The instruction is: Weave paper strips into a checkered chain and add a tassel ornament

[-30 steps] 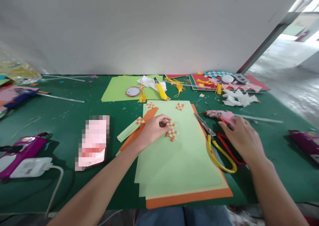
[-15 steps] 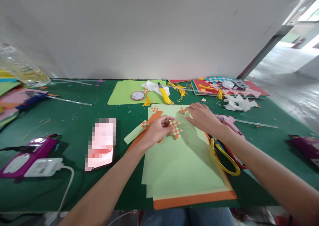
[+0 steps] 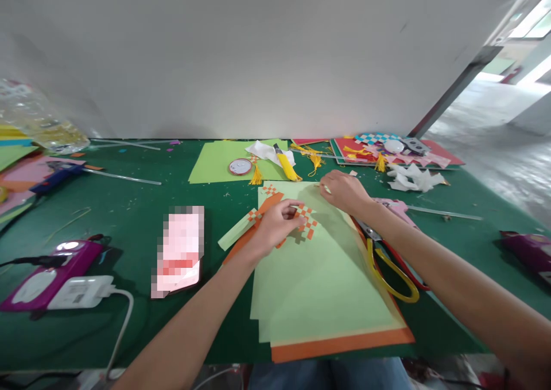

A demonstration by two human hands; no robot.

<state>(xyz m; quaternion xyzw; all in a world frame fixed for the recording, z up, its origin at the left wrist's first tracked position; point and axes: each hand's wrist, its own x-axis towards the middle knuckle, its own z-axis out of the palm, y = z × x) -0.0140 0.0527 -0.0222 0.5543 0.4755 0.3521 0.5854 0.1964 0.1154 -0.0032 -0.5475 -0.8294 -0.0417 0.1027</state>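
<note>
"Since the hands are so close together, what is each doing?"

"The left hand (image 3: 278, 226) has its thumb and forefinger drawn narrow on the edge of a checked orange-and-green piece (image 3: 307, 221), just above the pale green sheets (image 3: 327, 292). The right hand (image 3: 344, 192) has its fingers curled at the far right corner of those sheets; I can't tell whether they close on anything."

"And right around them?"

"A small checked scrap (image 3: 270, 190) lies on the far left corner of the sheets. Just left of the left hand there's a pale strip (image 3: 236, 229) with a checked end, beside an orange strip (image 3: 241, 244). An orange sheet (image 3: 344, 345) shows along the near edge of the pale ones. Under the right forearm, the scissors (image 3: 374, 235) lie at the right edge, yellow and red handles toward the person, and the pink glue gun (image 3: 398, 207) is partly hidden beyond."

"Farther out?"

"Bright green paper (image 3: 206, 163) toward the panel (image 3: 258, 57), with a round tin (image 3: 240, 166) and a yellow cutter (image 3: 286, 163) on it. White crumpled tissue (image 3: 415, 178) lies to the right. On the left, a phone (image 3: 179, 252) lies well apart from the sheets, then a purple power strip (image 3: 55, 269) with a white charger (image 3: 81, 292), all on the green table (image 3: 232, 332)."
</note>
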